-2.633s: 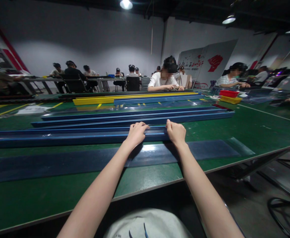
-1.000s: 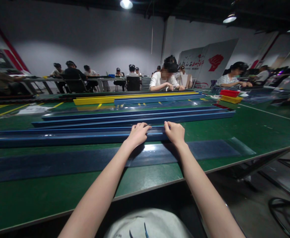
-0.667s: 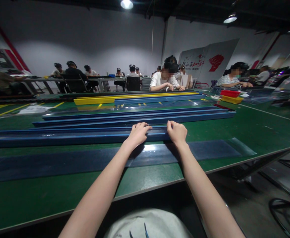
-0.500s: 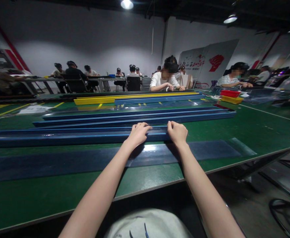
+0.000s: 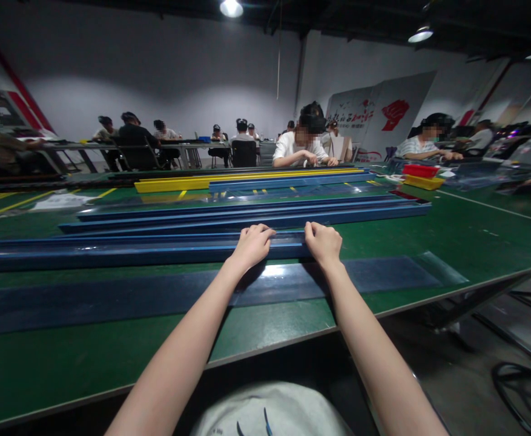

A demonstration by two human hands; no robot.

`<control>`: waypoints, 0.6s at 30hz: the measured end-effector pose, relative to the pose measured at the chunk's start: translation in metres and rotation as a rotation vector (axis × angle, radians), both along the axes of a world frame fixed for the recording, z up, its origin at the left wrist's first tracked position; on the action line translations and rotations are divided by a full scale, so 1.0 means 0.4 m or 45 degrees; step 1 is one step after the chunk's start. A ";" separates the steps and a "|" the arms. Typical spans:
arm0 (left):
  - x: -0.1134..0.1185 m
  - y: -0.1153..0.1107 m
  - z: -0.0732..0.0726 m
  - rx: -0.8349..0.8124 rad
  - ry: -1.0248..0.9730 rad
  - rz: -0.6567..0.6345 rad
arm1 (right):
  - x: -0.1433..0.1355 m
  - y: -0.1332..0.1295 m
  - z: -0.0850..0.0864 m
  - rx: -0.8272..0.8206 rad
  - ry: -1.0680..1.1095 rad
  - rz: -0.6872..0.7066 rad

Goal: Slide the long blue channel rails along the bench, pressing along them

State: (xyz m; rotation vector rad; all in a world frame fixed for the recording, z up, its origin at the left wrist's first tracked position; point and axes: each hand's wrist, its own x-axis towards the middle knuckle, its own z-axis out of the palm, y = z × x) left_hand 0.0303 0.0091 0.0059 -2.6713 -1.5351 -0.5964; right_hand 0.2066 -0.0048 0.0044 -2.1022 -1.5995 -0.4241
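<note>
A long blue channel (image 5: 111, 251) runs from the left edge of the view to my hands, with a clear strip lying along its inside. My left hand (image 5: 252, 243) rests over the channel near its right part, fingers bent and gripping it. At the channel's right end my right hand (image 5: 324, 242) is closed round the end, its fingers curled. Nearer to me a flat, see-through bluish strip (image 5: 156, 290) lies on the green table (image 5: 265, 327), passing beneath my forearms. Both thumbs are partly hidden.
Behind the channel lie more blue channels (image 5: 360, 211) and a yellow profile (image 5: 169, 185). Red (image 5: 421, 171) and yellow (image 5: 424, 182) trays stand at the back right. A person (image 5: 299, 145) works across the table; other people sit farther off.
The fingers of my left hand have drawn in slightly. My right hand stays at the channel's end. Across the table, the person's hand has shifted a little.
</note>
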 end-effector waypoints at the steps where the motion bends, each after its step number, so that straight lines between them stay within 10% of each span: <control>1: 0.001 -0.001 0.001 0.009 -0.002 0.002 | 0.000 0.000 -0.001 0.003 -0.002 0.007; 18: 0.006 -0.008 -0.005 0.060 0.062 0.036 | -0.004 0.001 -0.005 0.039 -0.053 0.141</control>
